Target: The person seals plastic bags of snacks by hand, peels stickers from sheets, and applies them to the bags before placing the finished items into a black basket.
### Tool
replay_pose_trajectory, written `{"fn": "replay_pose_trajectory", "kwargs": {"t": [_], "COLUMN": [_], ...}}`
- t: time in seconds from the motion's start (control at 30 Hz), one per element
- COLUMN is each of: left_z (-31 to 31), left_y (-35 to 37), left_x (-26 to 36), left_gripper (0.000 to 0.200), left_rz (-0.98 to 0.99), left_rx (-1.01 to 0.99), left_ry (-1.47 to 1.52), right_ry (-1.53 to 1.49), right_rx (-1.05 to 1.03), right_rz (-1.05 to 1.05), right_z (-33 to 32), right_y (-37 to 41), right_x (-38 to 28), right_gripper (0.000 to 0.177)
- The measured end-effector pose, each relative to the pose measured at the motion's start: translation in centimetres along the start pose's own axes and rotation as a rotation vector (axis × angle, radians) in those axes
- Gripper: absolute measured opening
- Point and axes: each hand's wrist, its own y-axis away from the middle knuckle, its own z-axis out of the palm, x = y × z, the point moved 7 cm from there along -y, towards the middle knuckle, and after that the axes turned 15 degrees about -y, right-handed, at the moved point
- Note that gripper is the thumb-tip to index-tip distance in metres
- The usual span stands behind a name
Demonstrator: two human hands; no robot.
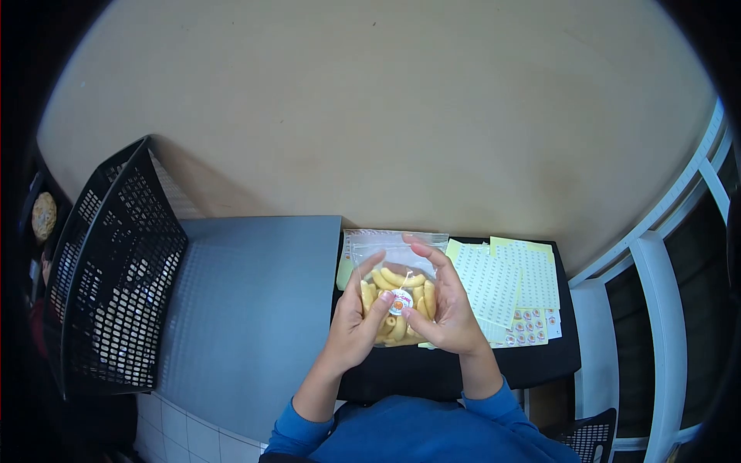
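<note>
A clear zip bag (397,279) filled with pale yellow curved snacks is held up in front of my body, above the black table. My left hand (356,320) grips its left side, and my right hand (454,312) grips its right side. Both thumbs press on a round white sticker (400,302) with red print and an orange centre on the bag's front. Behind my right hand, sheets of small round stickers (486,282) lie overlapping on the black table. Part of another sheet shows left of the bag.
A grey surface (255,309) adjoins the black table (552,363) on the left. On it stands a large black perforated crate (123,285). A beige wall rises behind. White metal rails (656,309) stand at the right, with a black basket (590,438) low down.
</note>
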Motion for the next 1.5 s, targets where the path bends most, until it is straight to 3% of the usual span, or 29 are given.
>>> {"fn": "replay_pose_trajectory", "kwargs": {"t": [0.13,0.27,0.33,0.4,0.43,0.47,0.5,0.53,0.6,0.63,0.67,0.73,0.77,0.8,0.83,0.87,0.93,1.03,1.1,1.27,1.33,1.37,1.4,1.47,1.5], "left_z": [0.4,1.6,1.9,2.6,2.8,3.2,3.0,2.8,1.7,0.8,0.7,0.1,0.7,1.2,1.1,1.1,1.3,1.4,1.6,1.8,1.8,1.8,1.9,2.5,2.7], "left_y": [-0.2,-0.2,-0.1,0.2,0.6,1.0,1.4,2.1,3.4,3.6,3.8,3.6,3.2,3.3,3.0,2.8,2.8,3.5,4.5,4.8,4.8,4.7,4.6,4.0,3.5], "left_x": [-0.1,-0.8,-1.7,-3.5,-3.8,-5.4,-8.8,-12.0,-15.7,-17.0,-18.0,-18.8,-16.7,-16.2,-14.8,-13.4,-13.6,-14.3,-15.8,-16.6,-16.5,-16.1,-15.6,-14.0,-13.3], "left_gripper": [0.051,0.067,0.072,0.078,0.061,0.061,0.052,0.044,0.030,0.034,0.034,0.045,0.066,0.066,0.074,0.081,0.088,0.087,0.086,0.084,0.083,0.082,0.081,0.080,0.079], "left_rz": [-0.036,-0.020,-0.025,-0.141,-0.132,-0.133,-0.258,-0.387,-0.409,-0.405,-0.411,-0.325,-0.325,-0.329,-0.185,-0.032,-0.081,-0.084,-0.203,-0.269,-0.261,-0.233,-0.205,-0.211,-0.210], "left_rx": [0.001,-0.148,-0.214,-0.315,-0.267,-0.297,-0.302,-0.303,-0.308,-0.308,-0.317,-0.270,-0.283,-0.288,-0.195,-0.094,-0.158,-0.222,-0.412,-0.519,-0.507,-0.478,-0.449,-0.409,-0.373], "left_ry": [0.016,-0.145,-0.200,-0.213,-0.193,-0.181,-0.087,0.004,-0.098,-0.307,-0.308,-0.482,-0.578,-0.575,-0.874,-1.168,-1.098,-1.123,-1.172,-1.164,-1.158,-1.168,-1.178,-1.131,-1.084], "right_ry": [-0.186,-0.228,-0.195,-0.236,-0.268,-0.298,0.134,0.151,0.702,0.633,0.556,0.796,0.797,1.118,1.439,1.442,1.633,1.539,1.517,1.305,1.212,1.139,1.140,0.700,0.719], "right_rx": [0.032,0.110,0.236,0.313,0.355,0.399,0.481,0.506,0.636,0.751,0.863,0.855,0.859,0.837,0.794,0.793,0.880,0.923,0.974,1.122,1.202,1.186,1.178,1.222,1.221], "right_rz": [0.036,0.019,0.122,0.167,0.232,0.292,-0.002,-0.003,0.006,0.099,0.196,0.180,0.185,0.246,0.305,0.308,0.383,0.462,0.538,0.716,0.444,0.272,0.273,-0.022,-0.084], "right_z": [-0.7,-2.6,-3.9,-4.6,-5.3,-6.0,-7.4,-8.7,-11.5,-13.7,-15.9,-18.6,-19.1,-19.2,-19.1,-19.4,-20.3,-21.7,-22.0,-23.5,-24.6,-24.7,-25.2,-26.1,-25.0], "right_y": [0.1,0.8,1.7,3.1,4.4,5.9,7.2,8.7,11.8,13.9,16.2,18.9,19.4,19.6,19.4,19.5,20.0,19.7,19.1,19.3,20.3,20.4,20.6,21.2,20.3], "right_x": [0.2,1.2,2.6,3.8,5.5,7.4,7.2,7.6,6.5,7.2,7.8,6.5,6.0,5.0,4.3,4.4,4.5,5.0,5.2,4.8,4.6,4.3,4.4,4.2,2.7], "right_gripper": [0.064,0.059,0.052,0.048,0.046,0.045,0.028,0.028,0.009,0.003,0.003,0.013,0.013,0.023,0.034,0.034,0.058,0.074,0.075,0.072,0.068,0.053,0.053,0.036,0.026]}}
